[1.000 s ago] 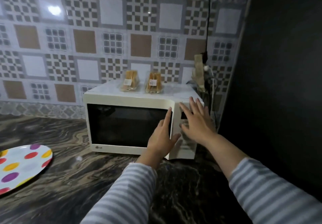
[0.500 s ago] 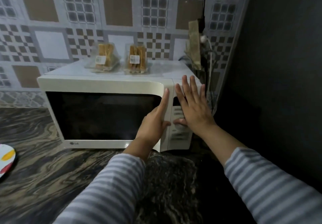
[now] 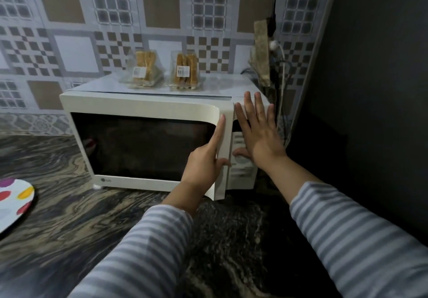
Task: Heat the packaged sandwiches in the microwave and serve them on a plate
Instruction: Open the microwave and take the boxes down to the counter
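Swinging out now: the door's right edge has come away from the body since a moment ago, and the view has drawn closer. Nearest me, the spotted plate (image 3: 16,202) waits bare on the worktop (image 3: 69,239), well left. My left hand (image 3: 203,165) hooks the microwave door (image 3: 148,112) edge, forefinger straight along it, thumb round the rim. My right hand (image 3: 257,135) lies flat, fingers (image 3: 249,110) spread, bracing the control panel. Furthest back, both packaged sandwiches (image 3: 185,71) sit sealed on top of the microwave. Early days, I judge: loading, heating and plating all remain.
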### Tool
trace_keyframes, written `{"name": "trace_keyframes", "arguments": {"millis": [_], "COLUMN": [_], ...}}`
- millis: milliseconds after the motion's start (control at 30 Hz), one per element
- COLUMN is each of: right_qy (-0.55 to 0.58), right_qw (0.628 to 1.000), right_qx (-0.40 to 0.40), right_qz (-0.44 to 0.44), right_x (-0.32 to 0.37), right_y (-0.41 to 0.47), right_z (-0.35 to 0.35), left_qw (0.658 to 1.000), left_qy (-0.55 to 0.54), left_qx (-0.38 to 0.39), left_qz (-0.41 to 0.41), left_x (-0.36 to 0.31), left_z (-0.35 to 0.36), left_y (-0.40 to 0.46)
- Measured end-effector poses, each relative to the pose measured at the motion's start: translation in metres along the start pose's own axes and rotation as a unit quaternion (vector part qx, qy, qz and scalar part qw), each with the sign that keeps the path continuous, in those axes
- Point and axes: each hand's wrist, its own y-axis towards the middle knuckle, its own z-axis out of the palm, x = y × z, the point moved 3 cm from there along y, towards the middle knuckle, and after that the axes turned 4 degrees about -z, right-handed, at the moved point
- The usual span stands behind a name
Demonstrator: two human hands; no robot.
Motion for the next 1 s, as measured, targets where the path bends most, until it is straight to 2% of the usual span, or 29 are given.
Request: {"name": "trace_keyframes", "arguments": {"millis": [100, 200, 233, 300, 367, 433, 500, 633, 1000], "right_qy": [0.006, 0.059, 0.077, 0.118, 0.169, 0.189, 0.192, 0.192, 0.173], "right_qw": [1.000, 0.998, 0.997, 0.991, 0.975, 0.964, 0.965, 0.978, 0.984], "right_qx": [0.019, 0.006, -0.010, -0.064, -0.136, -0.182, -0.178, -0.073, 0.011], "right_qz": [0.004, -0.002, -0.001, 0.017, 0.037, 0.033, 0.016, -0.026, 0.052], "right_x": [0.002, -0.001, -0.002, -0.002, 0.001, 0.008, 0.019, 0.042, 0.082], "right_y": [-0.002, -0.009, -0.012, -0.016, -0.015, -0.008, 0.003, 0.016, -0.013], "right_z": [-0.005, -0.013, -0.017, -0.030, -0.048, -0.064, -0.076, -0.080, -0.120], "left_qw": [1.000, 0.999, 0.999, 0.991, 0.966, 0.942, 0.944, 0.952, 0.957], "left_qy": [-0.008, 0.001, 0.022, 0.080, 0.145, 0.192, 0.219, 0.259, 0.261], "left_qx": [0.026, 0.030, 0.004, -0.099, -0.212, -0.273, -0.247, -0.090, 0.028], "left_qz": [0.007, 0.022, 0.030, 0.040, 0.045, 0.025, -0.025, -0.137, -0.120], "left_x": [-0.004, -0.005, -0.005, -0.006, -0.008, -0.010, -0.007, 0.009, 0.004], "left_z": [-0.009, -0.021, -0.028, -0.049, -0.072, -0.089, -0.101, -0.109, -0.140], "left_y": [-0.010, -0.018, -0.020, -0.021, -0.016, -0.006, 0.006, 0.017, -0.010]}}
